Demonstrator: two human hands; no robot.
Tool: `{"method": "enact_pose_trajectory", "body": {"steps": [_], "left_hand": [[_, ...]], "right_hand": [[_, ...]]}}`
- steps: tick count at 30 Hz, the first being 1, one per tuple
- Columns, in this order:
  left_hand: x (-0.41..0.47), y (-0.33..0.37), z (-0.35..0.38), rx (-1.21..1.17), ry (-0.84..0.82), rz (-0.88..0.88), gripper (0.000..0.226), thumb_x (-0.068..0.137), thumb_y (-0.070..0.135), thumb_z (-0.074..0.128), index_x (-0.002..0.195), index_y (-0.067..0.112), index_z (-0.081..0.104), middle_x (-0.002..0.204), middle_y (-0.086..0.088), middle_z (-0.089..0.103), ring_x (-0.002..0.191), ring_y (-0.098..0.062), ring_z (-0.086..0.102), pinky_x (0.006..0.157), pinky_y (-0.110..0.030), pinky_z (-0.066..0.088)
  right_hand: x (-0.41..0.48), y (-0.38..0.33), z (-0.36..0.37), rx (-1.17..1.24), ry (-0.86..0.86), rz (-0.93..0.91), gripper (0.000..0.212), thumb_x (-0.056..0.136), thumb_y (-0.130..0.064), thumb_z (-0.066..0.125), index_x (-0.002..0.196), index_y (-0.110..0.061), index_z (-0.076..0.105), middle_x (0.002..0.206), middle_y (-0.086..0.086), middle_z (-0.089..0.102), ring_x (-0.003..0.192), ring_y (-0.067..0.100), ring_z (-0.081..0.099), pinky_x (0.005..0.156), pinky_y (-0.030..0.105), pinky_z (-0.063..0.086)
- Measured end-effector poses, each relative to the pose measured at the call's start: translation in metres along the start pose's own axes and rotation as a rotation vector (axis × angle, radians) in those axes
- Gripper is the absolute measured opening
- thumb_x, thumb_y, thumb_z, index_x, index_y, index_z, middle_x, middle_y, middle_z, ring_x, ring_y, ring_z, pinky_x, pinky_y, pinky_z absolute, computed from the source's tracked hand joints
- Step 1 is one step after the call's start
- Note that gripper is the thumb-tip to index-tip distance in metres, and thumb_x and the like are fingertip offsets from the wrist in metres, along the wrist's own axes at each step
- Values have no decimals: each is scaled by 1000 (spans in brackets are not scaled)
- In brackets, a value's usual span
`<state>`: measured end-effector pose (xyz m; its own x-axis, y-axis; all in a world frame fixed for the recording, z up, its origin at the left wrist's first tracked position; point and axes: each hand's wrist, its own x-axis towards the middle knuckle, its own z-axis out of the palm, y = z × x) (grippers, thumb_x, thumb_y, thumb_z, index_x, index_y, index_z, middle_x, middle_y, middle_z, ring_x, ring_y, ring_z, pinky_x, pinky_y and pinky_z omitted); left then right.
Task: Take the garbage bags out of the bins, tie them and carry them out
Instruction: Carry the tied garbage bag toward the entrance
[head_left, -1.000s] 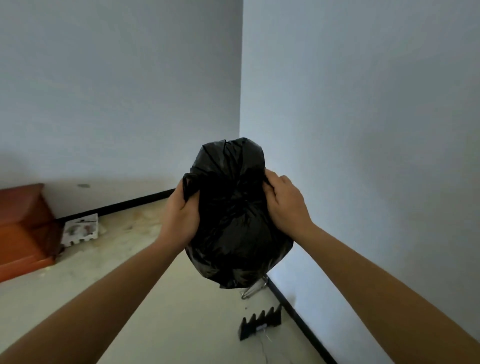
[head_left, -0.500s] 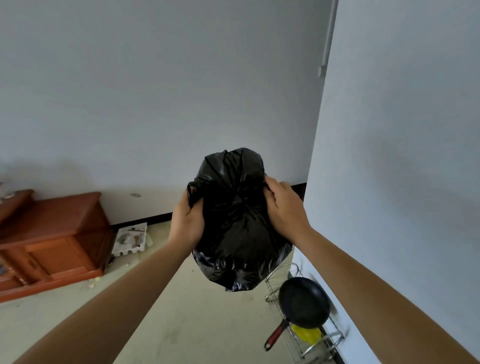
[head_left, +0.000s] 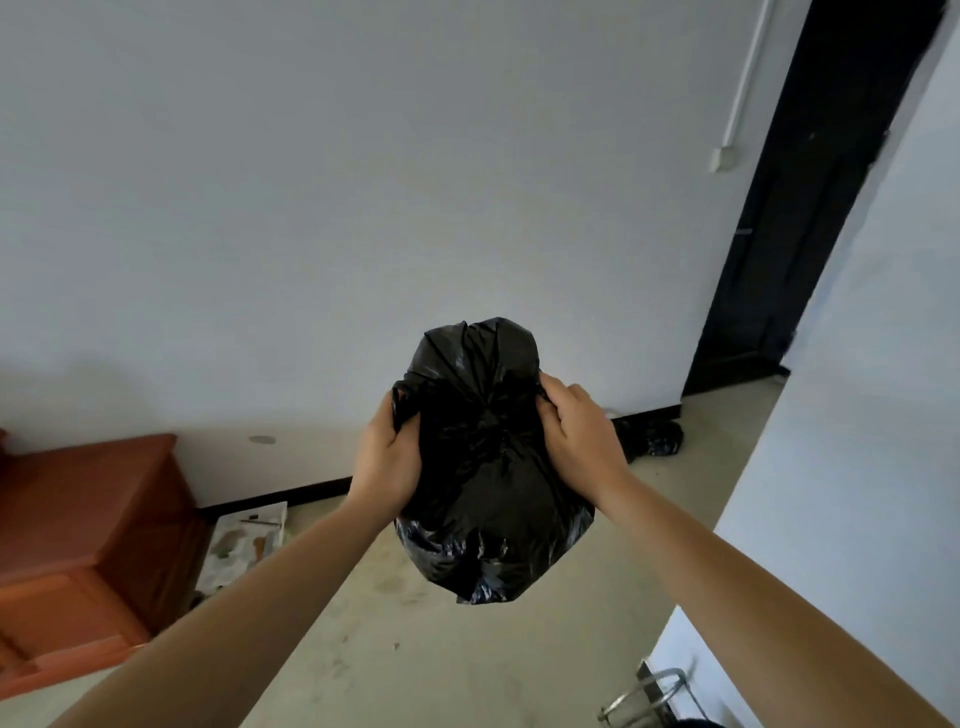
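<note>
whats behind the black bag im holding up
Behind the black garbage bag held by the left hand and right hand: white wall, black baseboard. The stretch directly behind the bag is hidden.

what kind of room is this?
Probably a sparsely furnished room in a home: bare white walls, a concrete-looking floor, a wooden cabinet against the wall and a dark doorway. Both hands, left and right, hold a black bag.
</note>
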<state>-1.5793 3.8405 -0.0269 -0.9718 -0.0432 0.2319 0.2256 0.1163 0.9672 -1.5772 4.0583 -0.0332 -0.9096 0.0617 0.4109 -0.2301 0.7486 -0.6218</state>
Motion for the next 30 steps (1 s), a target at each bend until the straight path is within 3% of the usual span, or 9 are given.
{"method": "enact_pose_trajectory", "body": {"steps": [8, 18, 23, 26, 30], "left_hand": [[191, -35, 74, 39, -165, 8, 22, 104, 21, 46, 118, 24, 63, 113, 6, 69, 109, -14, 62, 95, -36, 48], [434, -83, 247, 60, -378, 50, 22, 100, 30, 48, 113, 32, 65, 112, 8, 72, 108, -15, 65, 101, -47, 49], [557, -83, 325, 83, -431, 75, 22, 104, 25, 46, 121, 23, 61, 117, 4, 68, 112, -17, 61, 101, -42, 47], [622, -94, 361, 72, -435, 81, 25, 103, 26, 46, 125, 22, 58, 121, 3, 66, 114, -18, 60, 101, -41, 46], [704, -126, 410, 58, -422, 144, 20, 103, 20, 45, 117, 16, 58, 110, 5, 66, 103, -15, 61, 89, -33, 47]], "right_hand": [[145, 85, 20, -97, 161, 128, 37, 107, -28, 34, 142, -30, 47, 98, 3, 58, 92, 17, 54, 71, 30, 32], [345, 261, 17, -121, 324, 206, 37, 106, -25, 38, 140, -24, 51, 94, 10, 59, 86, 22, 54, 71, 31, 37], [462, 324, -9, -140, 358, 209, 37, 107, -25, 38, 141, -26, 51, 91, 5, 55, 84, 17, 52, 67, 26, 34], [523, 356, -9, -176, 336, 221, 37, 107, -26, 38, 142, -24, 50, 94, 4, 54, 83, 13, 49, 64, 12, 32], [595, 414, -1, -214, 327, 199, 35, 107, -27, 39, 139, -20, 52, 98, 3, 54, 84, 9, 47, 68, 7, 35]]}}
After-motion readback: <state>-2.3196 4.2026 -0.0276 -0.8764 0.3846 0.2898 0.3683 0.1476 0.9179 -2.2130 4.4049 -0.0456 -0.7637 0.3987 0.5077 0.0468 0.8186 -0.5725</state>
